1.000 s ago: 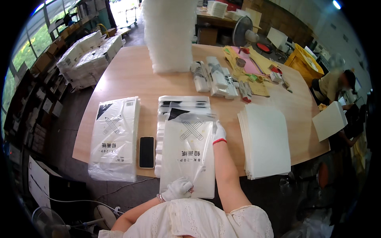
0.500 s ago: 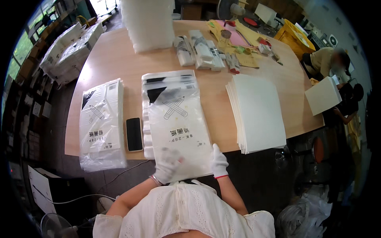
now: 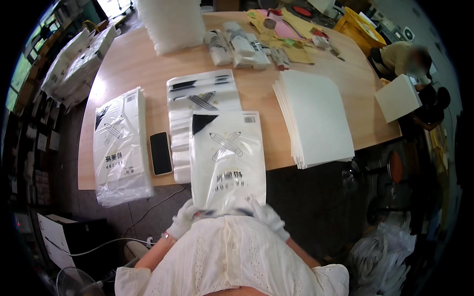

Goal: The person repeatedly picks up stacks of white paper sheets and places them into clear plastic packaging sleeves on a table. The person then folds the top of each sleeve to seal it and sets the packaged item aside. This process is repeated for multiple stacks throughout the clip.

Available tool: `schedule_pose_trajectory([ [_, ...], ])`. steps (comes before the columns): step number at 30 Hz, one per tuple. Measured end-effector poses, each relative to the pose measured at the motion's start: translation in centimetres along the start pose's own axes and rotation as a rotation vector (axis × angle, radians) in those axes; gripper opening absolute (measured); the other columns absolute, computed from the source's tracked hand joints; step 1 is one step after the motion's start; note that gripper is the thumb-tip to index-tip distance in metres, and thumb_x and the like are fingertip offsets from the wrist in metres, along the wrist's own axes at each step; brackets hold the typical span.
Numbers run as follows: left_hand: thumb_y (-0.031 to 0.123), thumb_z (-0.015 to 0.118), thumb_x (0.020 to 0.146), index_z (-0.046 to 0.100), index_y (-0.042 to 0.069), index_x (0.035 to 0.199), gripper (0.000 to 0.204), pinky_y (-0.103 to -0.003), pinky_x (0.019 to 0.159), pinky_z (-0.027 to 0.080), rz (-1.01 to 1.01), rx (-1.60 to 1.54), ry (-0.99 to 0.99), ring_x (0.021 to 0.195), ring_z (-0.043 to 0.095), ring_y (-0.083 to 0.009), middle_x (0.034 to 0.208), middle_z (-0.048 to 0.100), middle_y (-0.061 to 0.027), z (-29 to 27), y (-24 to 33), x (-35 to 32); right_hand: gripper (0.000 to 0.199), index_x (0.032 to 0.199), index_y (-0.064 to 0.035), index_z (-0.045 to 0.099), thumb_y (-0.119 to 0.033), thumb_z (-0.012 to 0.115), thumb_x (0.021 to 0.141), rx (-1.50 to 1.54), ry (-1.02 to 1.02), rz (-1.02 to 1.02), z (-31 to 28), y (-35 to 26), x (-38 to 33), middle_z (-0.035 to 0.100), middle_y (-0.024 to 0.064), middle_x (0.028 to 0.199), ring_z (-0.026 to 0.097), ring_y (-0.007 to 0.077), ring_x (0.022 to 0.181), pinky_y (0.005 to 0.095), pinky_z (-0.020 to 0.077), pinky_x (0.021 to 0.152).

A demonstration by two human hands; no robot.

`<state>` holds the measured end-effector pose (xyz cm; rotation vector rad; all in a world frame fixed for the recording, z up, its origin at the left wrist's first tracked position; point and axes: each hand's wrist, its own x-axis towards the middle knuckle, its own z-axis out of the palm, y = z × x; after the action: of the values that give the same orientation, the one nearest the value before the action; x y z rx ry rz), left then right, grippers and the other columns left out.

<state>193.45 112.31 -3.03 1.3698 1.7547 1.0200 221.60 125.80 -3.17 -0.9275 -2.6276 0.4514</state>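
At the table's near edge a clear printed plastic bag (image 3: 228, 158), with crossed pencils on it and white paper inside, lies partly over a stack of similar bags (image 3: 178, 123) and reaches to my body. My left hand (image 3: 182, 221), in a white glove, is closed on its lower left edge. My right hand (image 3: 269, 219), also gloved, is at the lower right corner, fingertips on the plastic. The bag's bottom end is partly hidden by my hands. Left of the stack lie a black phone (image 3: 160, 153) and a pile of filled bags (image 3: 121, 148).
A stack of white paper sheets (image 3: 316, 118) lies to the right. Farther back are wrapped packs (image 3: 239, 42), a tape roll (image 3: 268, 30), yellow paper (image 3: 296, 54) and a tall translucent white stack (image 3: 170, 24). At the right edge a person (image 3: 397, 59) handles a white board (image 3: 397, 98).
The bag has come toward me off the stack, uncovering more bags beneath. Both hands have drawn back to my body, the left from on top of the bag to its lower left edge.
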Motion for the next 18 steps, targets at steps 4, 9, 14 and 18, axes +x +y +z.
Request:
schedule_pose_trajectory([
  [4,-0.003,0.052,0.072,0.054,0.001,0.083,0.012,-0.033,0.06,0.046,-0.119,0.038,0.246,0.063,0.054,-0.0274,0.073,0.055,-0.0136,0.1,-0.4,1.7,0.039,0.117,-0.0032,0.055,-0.017,0.054,0.08,0.097,-0.024,0.395,-0.2,1.6,-0.3,0.053,0.0167,0.069,0.051,0.0353,0.059,0.0462,0.0414,0.053],
  [9,-0.007,0.05,0.067,0.052,0.001,0.076,0.012,-0.032,0.06,0.045,0.115,-0.058,0.181,0.065,0.056,-0.0285,0.074,0.055,-0.0138,-0.5,0.7,0.3,0.037,0.123,-0.0059,0.051,-0.022,0.05,0.089,1.233,0.202,1.105,0.5,4.0,-3.1,0.06,0.0097,0.1,0.057,0.0225,0.091,0.0348,0.0465,0.076],
  [14,-0.007,0.052,0.064,0.053,0.002,0.072,0.012,-0.03,0.06,0.045,0.328,-0.088,0.329,0.065,0.055,-0.0265,0.074,0.055,-0.0113,-5.9,7.5,2.1,0.03,0.117,-0.0004,0.053,-0.015,0.052,0.091,1.381,0.066,0.82,5.2,-1.2,5.0,0.061,0.0067,0.103,0.057,0.0138,0.093,0.0265,0.046,0.081],
  [18,0.006,0.049,0.079,0.05,0.005,0.077,0.003,-0.031,0.064,0.047,0.235,-0.681,0.828,0.068,0.053,-0.0214,0.077,0.053,-0.006,-10.0,5.5,-1.7,0.026,0.113,-0.0006,0.056,-0.014,0.052,0.091,1.705,-0.119,0.626,4.5,-8.8,14.8,0.063,0.007,0.099,0.059,0.0136,0.086,0.0242,0.0483,0.073],
])
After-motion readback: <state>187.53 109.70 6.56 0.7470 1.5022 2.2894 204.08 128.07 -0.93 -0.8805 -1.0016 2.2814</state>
